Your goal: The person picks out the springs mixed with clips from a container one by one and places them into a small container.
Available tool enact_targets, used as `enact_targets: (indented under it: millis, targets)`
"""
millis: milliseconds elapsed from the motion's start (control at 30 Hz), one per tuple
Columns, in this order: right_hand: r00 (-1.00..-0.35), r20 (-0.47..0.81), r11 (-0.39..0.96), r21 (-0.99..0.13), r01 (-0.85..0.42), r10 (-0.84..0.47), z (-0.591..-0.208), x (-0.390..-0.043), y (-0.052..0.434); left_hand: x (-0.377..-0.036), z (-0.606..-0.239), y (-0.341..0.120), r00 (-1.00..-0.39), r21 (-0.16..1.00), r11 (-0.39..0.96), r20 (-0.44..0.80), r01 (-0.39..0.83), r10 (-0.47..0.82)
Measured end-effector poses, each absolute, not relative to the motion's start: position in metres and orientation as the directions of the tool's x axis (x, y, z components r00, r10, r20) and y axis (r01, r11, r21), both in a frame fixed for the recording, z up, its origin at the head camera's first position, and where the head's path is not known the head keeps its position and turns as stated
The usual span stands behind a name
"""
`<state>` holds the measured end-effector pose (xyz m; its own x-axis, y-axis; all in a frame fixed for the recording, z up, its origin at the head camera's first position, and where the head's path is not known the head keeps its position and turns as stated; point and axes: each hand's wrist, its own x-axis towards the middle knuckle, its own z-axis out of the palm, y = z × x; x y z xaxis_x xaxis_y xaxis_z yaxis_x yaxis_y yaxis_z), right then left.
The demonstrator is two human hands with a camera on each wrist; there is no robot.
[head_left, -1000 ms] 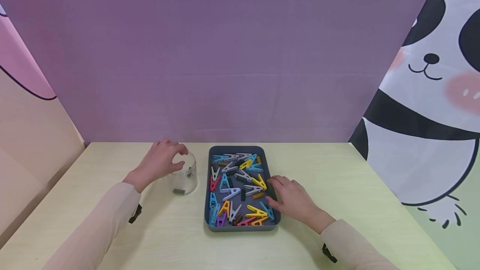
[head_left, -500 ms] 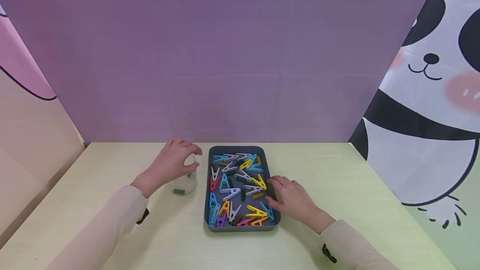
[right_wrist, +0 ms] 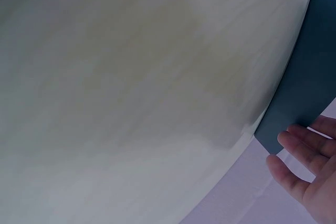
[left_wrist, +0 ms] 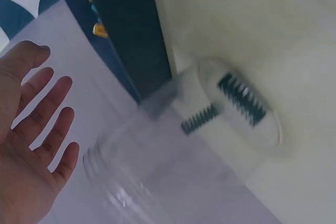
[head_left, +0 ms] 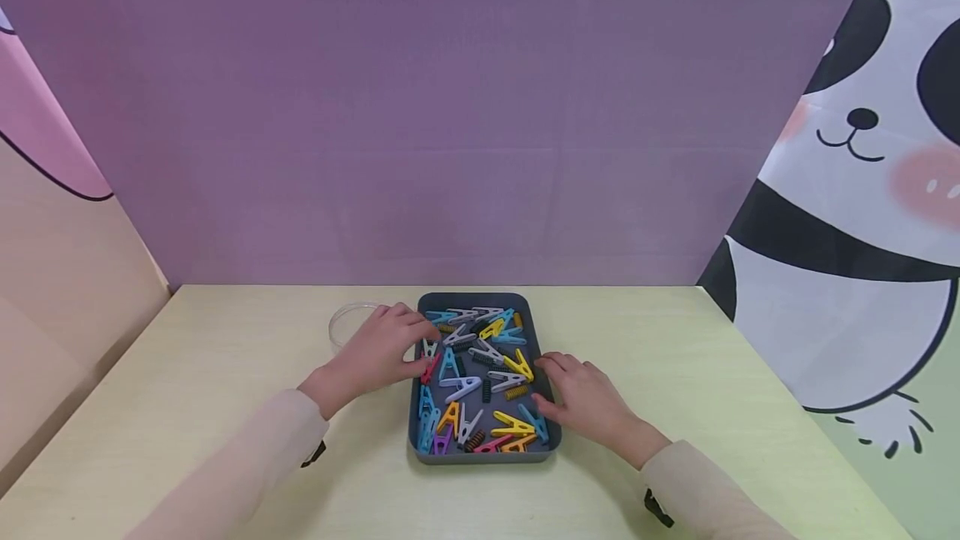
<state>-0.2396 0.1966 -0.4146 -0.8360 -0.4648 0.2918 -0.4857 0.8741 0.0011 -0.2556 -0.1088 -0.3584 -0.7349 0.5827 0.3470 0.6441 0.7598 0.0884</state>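
In the head view my left hand (head_left: 375, 357) hovers over the left rim of a dark grey tray (head_left: 487, 457), fingers loosely bent and holding nothing. The left wrist view shows the same hand (left_wrist: 31, 150) with its fingers apart, beside a clear jar (left_wrist: 152, 156). Inside the jar lie two dark spring-like coils (left_wrist: 241, 99). My hand hides much of the jar in the head view. Small colourful clothespins (head_left: 461, 387) and more coils (head_left: 517, 392) fill the tray. At its right rim rests my right hand (head_left: 588, 402), relaxed fingers against the tray's side.
A pale wooden table (head_left: 675, 340) carries the tray and jar. Behind it hangs a purple cloth (head_left: 450, 123). On the right is a panda-printed sheet (head_left: 847, 215), and a pale panel (head_left: 67, 298) stands at the left.
My left hand has moved right, from over the jar to over the left side of the tray. My right hand stays at the tray's right rim.
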Motion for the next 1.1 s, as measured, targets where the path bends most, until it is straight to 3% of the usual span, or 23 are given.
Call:
enact_targets:
  millis: [400,1100]
  targets:
    - [-0.835,0.295,0.874,0.002,-0.486,-0.465,-0.415,-0.239,0.197,-0.250,-0.379,-0.083,-0.709,0.078,0.717,0.252,0.693,0.658]
    - [-0.831,0.306,0.872,-0.004,-0.489,-0.464,-0.413,-0.237,0.196,-0.255,-0.393,-0.051,-0.724,0.078,0.721,0.133,0.689,0.677]
